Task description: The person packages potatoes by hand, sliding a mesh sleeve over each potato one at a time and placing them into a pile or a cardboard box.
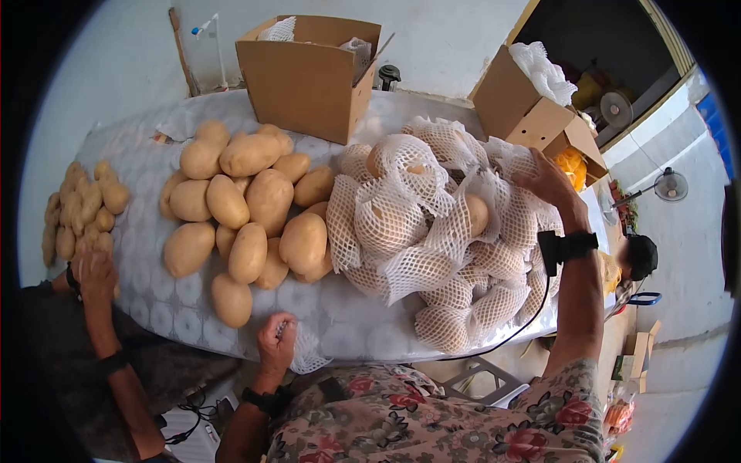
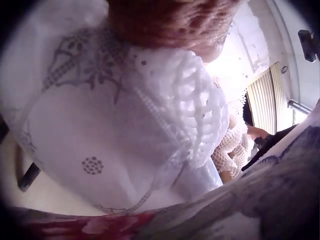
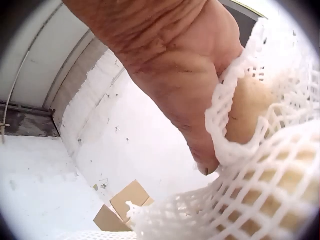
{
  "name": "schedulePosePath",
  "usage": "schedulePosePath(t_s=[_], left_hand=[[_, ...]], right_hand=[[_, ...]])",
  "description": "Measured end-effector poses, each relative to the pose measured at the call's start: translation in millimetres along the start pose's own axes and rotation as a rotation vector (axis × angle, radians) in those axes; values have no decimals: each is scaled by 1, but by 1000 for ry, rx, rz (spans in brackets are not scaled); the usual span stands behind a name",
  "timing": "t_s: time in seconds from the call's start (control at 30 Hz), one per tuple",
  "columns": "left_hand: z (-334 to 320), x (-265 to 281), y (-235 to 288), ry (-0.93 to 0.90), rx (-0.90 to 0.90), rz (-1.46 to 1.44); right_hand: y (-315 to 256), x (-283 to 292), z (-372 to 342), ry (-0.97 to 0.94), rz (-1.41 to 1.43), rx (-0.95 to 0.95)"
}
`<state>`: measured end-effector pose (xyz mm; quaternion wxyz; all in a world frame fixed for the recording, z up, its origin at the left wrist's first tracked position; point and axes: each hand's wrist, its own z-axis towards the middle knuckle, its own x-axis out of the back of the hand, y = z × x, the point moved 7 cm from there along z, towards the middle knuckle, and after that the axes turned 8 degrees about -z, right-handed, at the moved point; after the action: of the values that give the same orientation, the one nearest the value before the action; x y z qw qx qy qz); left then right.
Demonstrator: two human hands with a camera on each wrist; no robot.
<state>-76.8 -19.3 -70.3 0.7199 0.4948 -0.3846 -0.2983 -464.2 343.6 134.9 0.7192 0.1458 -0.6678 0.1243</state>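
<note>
Yeah, I'm scanning all three views and I'm not making out any readable text or labels.

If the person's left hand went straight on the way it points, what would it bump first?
The left hand would probably meet a bare, oval, tan potato lying ahead of it, though how high the hand is stays unclear in the head view.

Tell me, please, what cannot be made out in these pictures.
Head: the inside bottom of the large cardboard box, behind its front side.
Left wrist: most of the left hand, cut off by the top edge.
Right wrist: most fingers of the right hand, behind the hand and white net.
</note>
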Motion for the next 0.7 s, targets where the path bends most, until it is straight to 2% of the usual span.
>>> schedulePosePath(t_s=[0.03, 0.17, 0.3, 0.43, 0.53, 0.57, 0.6, 0.67, 0.7], left_hand=[[0, 0, 1, 4, -6, 2], [1, 0, 3, -5, 13, 8], [0, 0, -2, 4, 8, -1], [-4, 3, -4, 31, 25, -35], [-3, 3, 2, 41, 10, -24], [-5, 4, -3, 23, 49, -45], [-4, 5, -1, 37, 10, -36], [-2, 5, 4, 47, -70, -23], [-2, 4, 3, 47, -67, -26]], right_hand=[[-3, -1, 0, -23, -34, -40], [-10, -27, 22, 67, -179, 92], [-41, -54, 44, -17, -63, 300], [-40, -59, 50, -72, -59, 204], [-49, -48, 49, -205, 22, 236], [-40, -44, 53, -100, 82, 261], [-28, -40, 57, 2, 148, 275], [-35, -10, 59, 327, 132, 330], [-61, 15, 44, 289, 361, 329]])
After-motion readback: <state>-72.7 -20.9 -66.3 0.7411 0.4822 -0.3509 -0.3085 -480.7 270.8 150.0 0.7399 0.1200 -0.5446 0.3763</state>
